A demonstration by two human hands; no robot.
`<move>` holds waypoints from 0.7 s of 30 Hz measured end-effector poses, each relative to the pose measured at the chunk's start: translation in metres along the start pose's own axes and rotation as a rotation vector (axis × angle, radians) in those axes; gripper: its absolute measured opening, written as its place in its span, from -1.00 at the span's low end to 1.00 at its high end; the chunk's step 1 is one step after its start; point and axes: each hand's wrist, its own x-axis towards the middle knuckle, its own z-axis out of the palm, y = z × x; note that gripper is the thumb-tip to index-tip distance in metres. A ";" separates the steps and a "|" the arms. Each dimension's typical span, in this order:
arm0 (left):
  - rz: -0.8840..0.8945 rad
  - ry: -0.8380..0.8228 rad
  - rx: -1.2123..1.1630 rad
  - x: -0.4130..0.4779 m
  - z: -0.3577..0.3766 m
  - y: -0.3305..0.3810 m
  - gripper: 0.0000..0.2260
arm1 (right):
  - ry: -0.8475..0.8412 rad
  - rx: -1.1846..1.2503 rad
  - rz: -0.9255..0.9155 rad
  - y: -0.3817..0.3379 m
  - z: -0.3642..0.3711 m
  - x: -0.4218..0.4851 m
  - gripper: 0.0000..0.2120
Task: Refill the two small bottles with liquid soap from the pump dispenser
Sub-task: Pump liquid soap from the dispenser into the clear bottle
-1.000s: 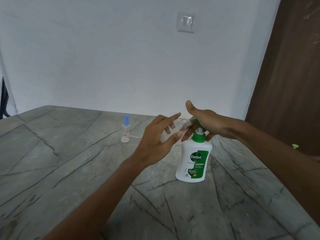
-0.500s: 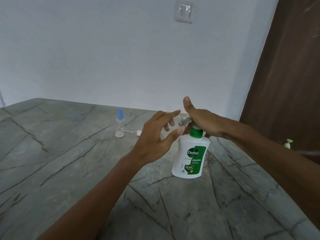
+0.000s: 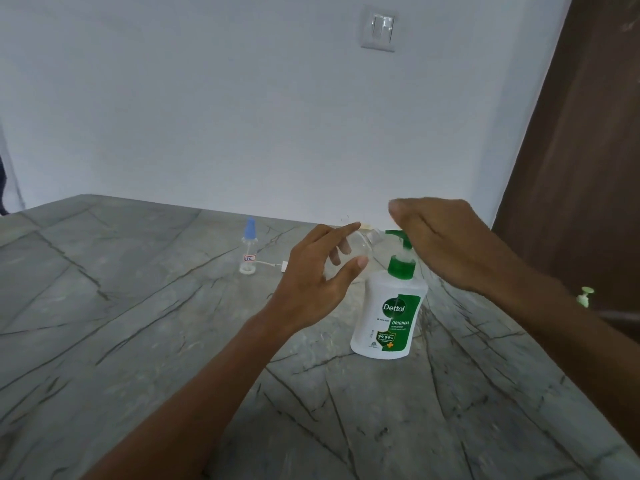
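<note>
A white Dettol pump dispenser [image 3: 388, 317] with a green pump head stands upright on the grey marble table [image 3: 138, 341]. My left hand [image 3: 318, 275] holds a small clear bottle [image 3: 363, 242] tilted, with its mouth at the green nozzle. My right hand [image 3: 446, 244] lies flat over the raised pump head, fingers straight. A second small clear bottle [image 3: 248, 252] with a blue cap stands upright to the left, farther back.
A white cable end [image 3: 277, 265] lies beside the blue-capped bottle. A white wall with a switch plate [image 3: 378, 27] runs behind the table. A brown door [image 3: 588, 150] stands at the right, with a small pale green pump top [image 3: 585, 296] near it.
The pump head was pressed down half a second ago and has now risen, with my right hand lifted along with it. My left hand keeps the small bottle at the nozzle.
</note>
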 end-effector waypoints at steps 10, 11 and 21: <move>0.029 -0.013 -0.003 0.000 0.002 0.006 -0.60 | 0.000 -0.178 -0.043 0.006 0.020 -0.036 -0.33; 0.026 -0.013 -0.006 0.000 0.002 0.006 -0.59 | 0.001 -0.183 -0.042 0.007 0.023 -0.036 -0.30; 0.015 0.009 0.005 0.000 -0.001 0.005 -0.62 | 0.177 -0.167 -0.076 0.020 0.056 -0.045 -0.25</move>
